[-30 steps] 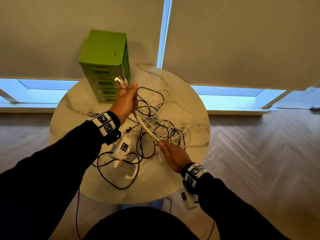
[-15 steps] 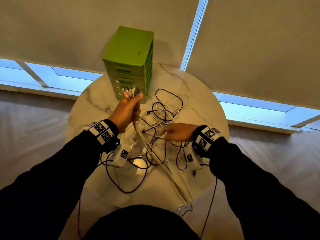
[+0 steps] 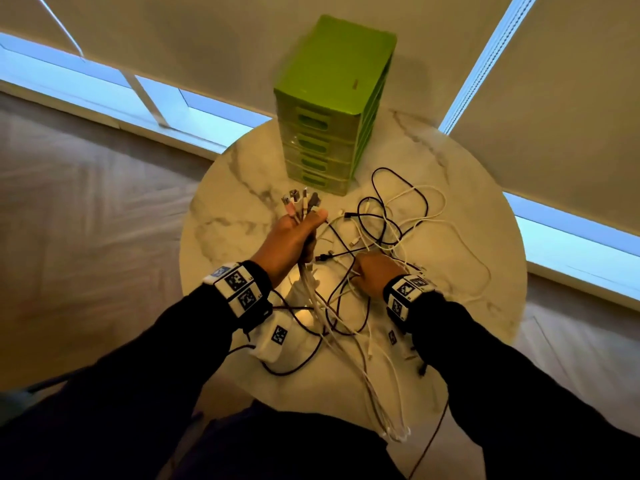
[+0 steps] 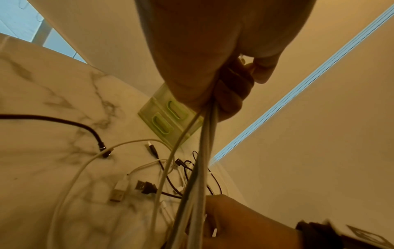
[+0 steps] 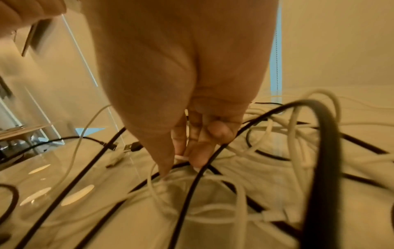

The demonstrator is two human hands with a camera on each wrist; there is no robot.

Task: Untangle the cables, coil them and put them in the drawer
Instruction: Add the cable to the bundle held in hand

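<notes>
Left hand [image 3: 294,237] grips the cables [image 3: 391,230] near their plugs at frame centre, right hand [image 3: 372,271] pinches a limp, snag-prone strand; best held by ends.

Right hand [image 5: 192,80] fingertips [image 5: 200,158] among tangled black and white cables [image 5: 213,182]

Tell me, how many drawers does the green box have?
4, stacked on the front of the green box: top drawer, second drawer, third drawer, bottom drawer. None seems hidden.
</notes>
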